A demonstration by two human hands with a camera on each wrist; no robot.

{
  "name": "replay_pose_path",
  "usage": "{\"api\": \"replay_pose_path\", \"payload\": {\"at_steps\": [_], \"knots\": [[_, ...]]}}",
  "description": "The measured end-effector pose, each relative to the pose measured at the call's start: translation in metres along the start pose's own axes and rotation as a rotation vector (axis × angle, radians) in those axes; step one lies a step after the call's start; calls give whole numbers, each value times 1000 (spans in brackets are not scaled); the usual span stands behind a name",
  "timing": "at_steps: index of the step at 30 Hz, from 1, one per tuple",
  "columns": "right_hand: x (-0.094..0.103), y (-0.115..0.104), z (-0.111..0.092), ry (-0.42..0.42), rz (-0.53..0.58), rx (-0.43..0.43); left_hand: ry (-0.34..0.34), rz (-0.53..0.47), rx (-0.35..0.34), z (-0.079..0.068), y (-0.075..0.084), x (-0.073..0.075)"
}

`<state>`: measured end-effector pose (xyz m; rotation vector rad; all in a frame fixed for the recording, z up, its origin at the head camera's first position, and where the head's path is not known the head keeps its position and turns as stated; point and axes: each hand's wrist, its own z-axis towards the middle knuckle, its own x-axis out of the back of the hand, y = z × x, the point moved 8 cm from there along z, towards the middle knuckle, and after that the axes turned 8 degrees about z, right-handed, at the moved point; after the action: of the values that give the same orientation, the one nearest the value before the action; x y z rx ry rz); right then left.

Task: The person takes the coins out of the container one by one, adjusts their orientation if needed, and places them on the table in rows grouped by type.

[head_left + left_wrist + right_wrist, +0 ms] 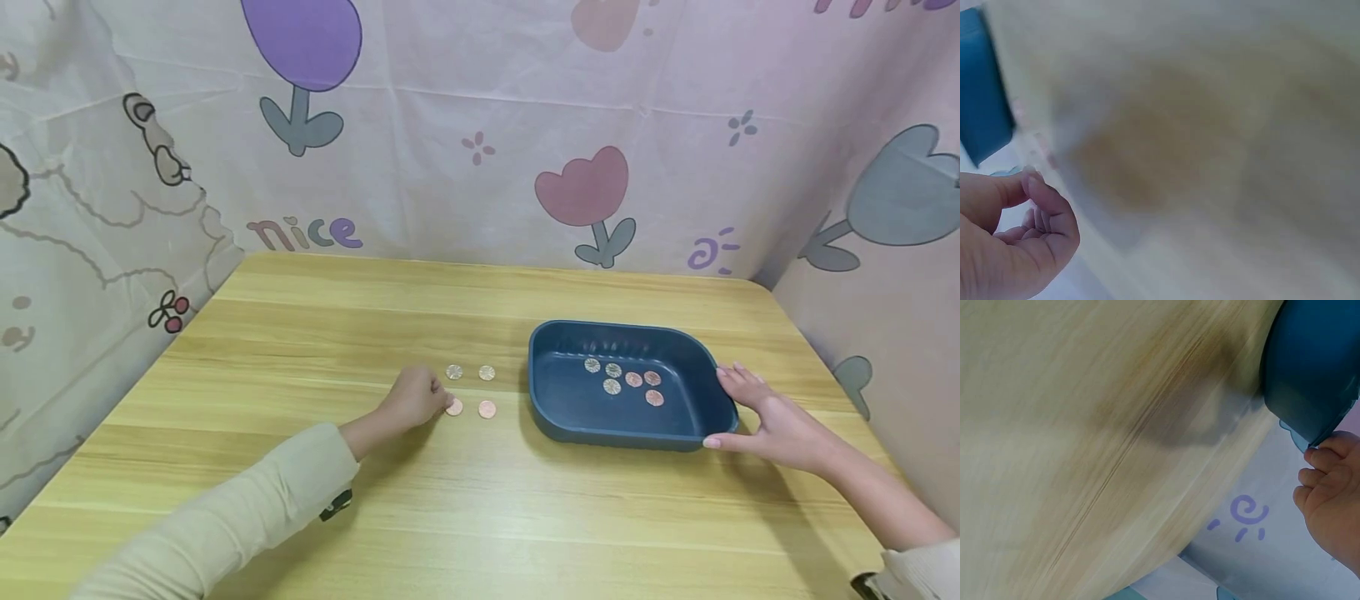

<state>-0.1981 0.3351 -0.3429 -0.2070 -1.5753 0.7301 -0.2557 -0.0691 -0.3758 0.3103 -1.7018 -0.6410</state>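
Note:
Thumb and fingertips of my left hand (415,398) pinch at the edge of a copper-coloured coin (454,407) on the table. To its right lies another copper coin (487,409). Behind these are two paler, silvery coins, one on the left (454,372) and one on the right (487,373). My right hand (776,423) grips the right end of a dark blue basin (622,439), thumb at the near corner and fingers at the far side of the rim. Inside the basin lie several silvery coins (613,370) and copper coins (654,398).
The wooden table (480,517) has its back edge against a patterned cloth (450,167) with flowers and letters. More cloth hangs along the left and right sides. In the left wrist view the basin (982,87) shows at the upper left.

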Motion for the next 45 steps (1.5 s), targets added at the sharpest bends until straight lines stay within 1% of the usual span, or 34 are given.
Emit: {"api": "replay_pose_path", "payload": {"at_steps": [5, 10, 14, 18, 23, 27, 33, 36, 40, 45], "knots": [[1, 1, -1, -7, -8, -16, 45, -44, -48, 2, 21, 12], [1, 0, -1, -6, -7, -12, 50, -107, -79, 3, 44, 19], [1, 1, -1, -11, -3, -16, 37, -171, -94, 2, 63, 19], [0, 2, 0, -16, 0, -24, 31, -195, -136, 3, 82, 15], [0, 3, 0, -21, 2, -35, 18, -263, -168, 6, 101, 4], [0, 2, 0, -19, 3, -34, 13, -287, -193, 11, 118, -6], [2, 1, -1, -15, -7, -30, -7, -284, -211, 20, 145, -26], [2, 1, -1, -15, -8, -32, -10, -277, -237, 23, 158, -37], [2, 0, 0, -7, -4, -24, -20, -266, -257, 27, 172, -51], [1, -1, 0, -4, 2, -16, -40, -255, -226, 36, 181, -71]]}}
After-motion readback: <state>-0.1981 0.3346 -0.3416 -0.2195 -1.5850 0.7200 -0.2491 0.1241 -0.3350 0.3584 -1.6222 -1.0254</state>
